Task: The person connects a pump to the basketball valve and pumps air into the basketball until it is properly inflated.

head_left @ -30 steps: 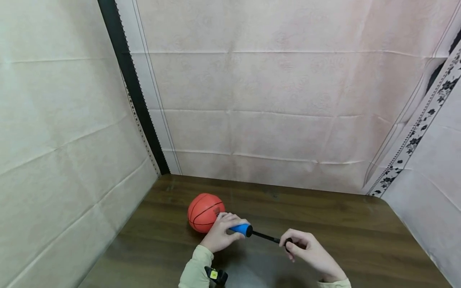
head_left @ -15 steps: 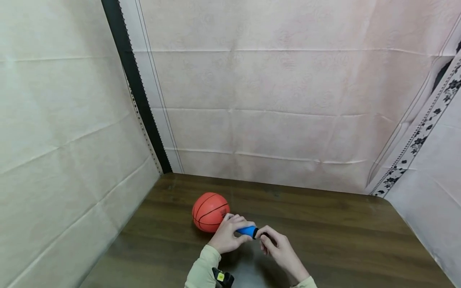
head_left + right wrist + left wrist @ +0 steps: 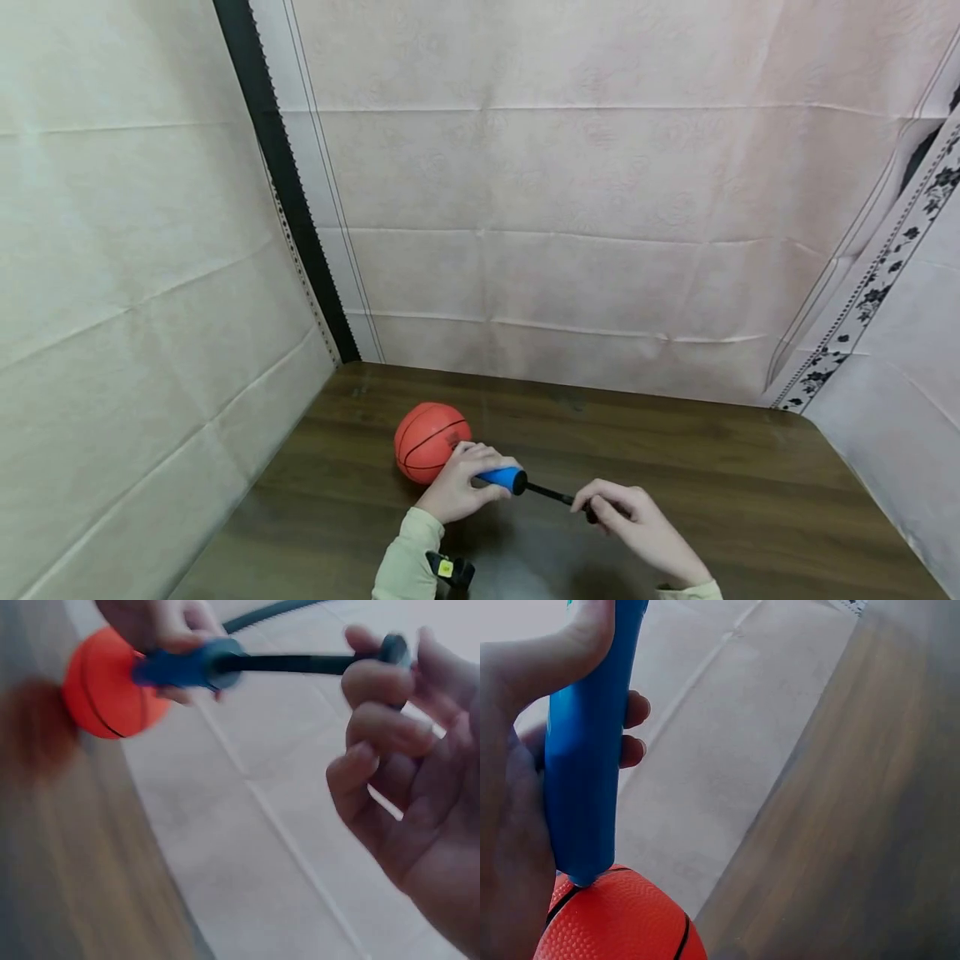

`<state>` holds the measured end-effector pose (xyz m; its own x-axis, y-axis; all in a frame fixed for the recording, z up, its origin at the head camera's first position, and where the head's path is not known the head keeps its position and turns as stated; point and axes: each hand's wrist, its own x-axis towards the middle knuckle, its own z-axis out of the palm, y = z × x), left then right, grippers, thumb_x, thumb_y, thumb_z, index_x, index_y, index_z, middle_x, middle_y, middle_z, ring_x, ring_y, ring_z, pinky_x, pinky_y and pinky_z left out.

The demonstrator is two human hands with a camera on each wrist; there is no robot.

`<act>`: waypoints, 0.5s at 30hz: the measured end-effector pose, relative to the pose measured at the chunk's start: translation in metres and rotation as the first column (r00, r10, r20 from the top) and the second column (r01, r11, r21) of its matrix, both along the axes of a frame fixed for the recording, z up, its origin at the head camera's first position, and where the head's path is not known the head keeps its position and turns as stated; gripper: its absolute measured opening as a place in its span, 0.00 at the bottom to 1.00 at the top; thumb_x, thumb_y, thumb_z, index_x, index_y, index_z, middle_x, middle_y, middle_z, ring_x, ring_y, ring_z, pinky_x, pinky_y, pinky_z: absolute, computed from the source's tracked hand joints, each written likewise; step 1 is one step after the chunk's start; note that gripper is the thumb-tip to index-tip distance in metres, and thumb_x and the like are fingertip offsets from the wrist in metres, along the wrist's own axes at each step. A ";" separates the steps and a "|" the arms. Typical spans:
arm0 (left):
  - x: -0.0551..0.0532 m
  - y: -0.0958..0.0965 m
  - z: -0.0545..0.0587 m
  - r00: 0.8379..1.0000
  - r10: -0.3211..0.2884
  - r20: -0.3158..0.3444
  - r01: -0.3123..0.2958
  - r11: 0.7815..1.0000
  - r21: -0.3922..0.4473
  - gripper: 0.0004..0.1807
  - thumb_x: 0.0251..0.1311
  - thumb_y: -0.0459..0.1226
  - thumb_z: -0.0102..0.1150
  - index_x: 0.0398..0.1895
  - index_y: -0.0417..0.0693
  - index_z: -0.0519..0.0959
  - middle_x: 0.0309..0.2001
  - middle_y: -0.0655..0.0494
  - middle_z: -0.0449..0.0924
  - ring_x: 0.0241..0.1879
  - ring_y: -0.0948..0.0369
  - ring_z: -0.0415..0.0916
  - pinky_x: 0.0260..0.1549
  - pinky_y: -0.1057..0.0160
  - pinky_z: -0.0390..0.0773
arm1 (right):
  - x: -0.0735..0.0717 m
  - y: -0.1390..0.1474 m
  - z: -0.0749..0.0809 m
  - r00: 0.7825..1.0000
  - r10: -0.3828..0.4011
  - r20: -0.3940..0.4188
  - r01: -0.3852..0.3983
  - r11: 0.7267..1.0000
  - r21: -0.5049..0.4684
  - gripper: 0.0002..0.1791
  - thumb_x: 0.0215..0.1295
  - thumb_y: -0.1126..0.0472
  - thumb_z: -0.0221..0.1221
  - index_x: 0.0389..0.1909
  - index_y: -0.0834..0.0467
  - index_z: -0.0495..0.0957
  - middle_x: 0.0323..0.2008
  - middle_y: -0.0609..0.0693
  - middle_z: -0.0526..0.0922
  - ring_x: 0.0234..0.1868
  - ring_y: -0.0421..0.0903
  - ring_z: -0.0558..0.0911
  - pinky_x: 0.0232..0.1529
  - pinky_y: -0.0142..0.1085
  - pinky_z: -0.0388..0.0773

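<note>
An orange-red basketball (image 3: pixel 426 440) with black seams sits on the wooden table. My left hand (image 3: pixel 459 490) grips the blue barrel of a hand air pump (image 3: pixel 501 477), fingers and thumb wrapped round it. In the left wrist view the barrel's narrow tip (image 3: pixel 583 880) meets the ball (image 3: pixel 622 922); how deep any needle sits is hidden. A black rod (image 3: pixel 296 664) runs out of the barrel's other end. Its round black handle (image 3: pixel 395 651) is pinched between the thumb and fingers of my right hand (image 3: pixel 633 525). The rod is drawn well out.
Brown wood-grain table (image 3: pixel 735 475) extends to both sides. Pale creased cloth (image 3: pixel 570 183) hangs behind it and along both sides. A black device with a yellow label (image 3: pixel 448 570) is strapped to the left wrist.
My right hand first moved left, bringing the handle up to the barrel, then went back right, drawing the rod out again. My left hand and the ball shifted slightly right and back in view.
</note>
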<state>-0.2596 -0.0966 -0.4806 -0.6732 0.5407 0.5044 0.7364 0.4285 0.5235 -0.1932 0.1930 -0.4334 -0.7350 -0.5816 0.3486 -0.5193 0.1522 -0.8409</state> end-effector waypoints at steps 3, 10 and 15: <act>0.000 -0.002 0.002 0.999 0.006 -0.035 -0.006 1.000 0.007 0.19 0.57 0.45 0.66 0.53 0.60 0.80 0.46 0.61 0.83 0.48 0.62 0.74 0.53 0.54 0.68 | 0.000 0.009 -0.001 0.997 0.047 -0.059 -0.050 0.997 -0.066 0.16 0.73 0.75 0.40 0.46 0.60 0.76 0.20 0.56 0.68 0.18 0.44 0.69 0.21 0.33 0.72; -0.002 0.002 -0.002 0.998 0.059 -0.037 -0.062 0.994 -0.089 0.19 0.59 0.47 0.64 0.54 0.59 0.80 0.44 0.63 0.83 0.46 0.64 0.74 0.51 0.56 0.67 | -0.011 -0.003 -0.019 0.995 0.086 0.055 -0.075 0.981 -0.178 0.12 0.72 0.75 0.43 0.46 0.64 0.75 0.21 0.60 0.66 0.19 0.52 0.65 0.17 0.35 0.68; -0.002 0.011 -0.003 0.999 0.041 0.036 -0.037 0.994 -0.102 0.18 0.59 0.46 0.65 0.54 0.61 0.80 0.44 0.63 0.83 0.45 0.64 0.74 0.52 0.57 0.66 | -0.017 -0.033 -0.030 0.997 -0.023 0.071 0.033 0.989 -0.143 0.10 0.74 0.69 0.44 0.47 0.64 0.74 0.22 0.62 0.69 0.19 0.48 0.69 0.18 0.35 0.71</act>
<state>-0.2618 -0.0853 -0.4835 -0.7122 0.5605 0.4226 0.6988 0.5084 0.5032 -0.2106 0.1604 -0.4638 -0.7756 -0.5077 0.3751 -0.4563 0.0403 -0.8889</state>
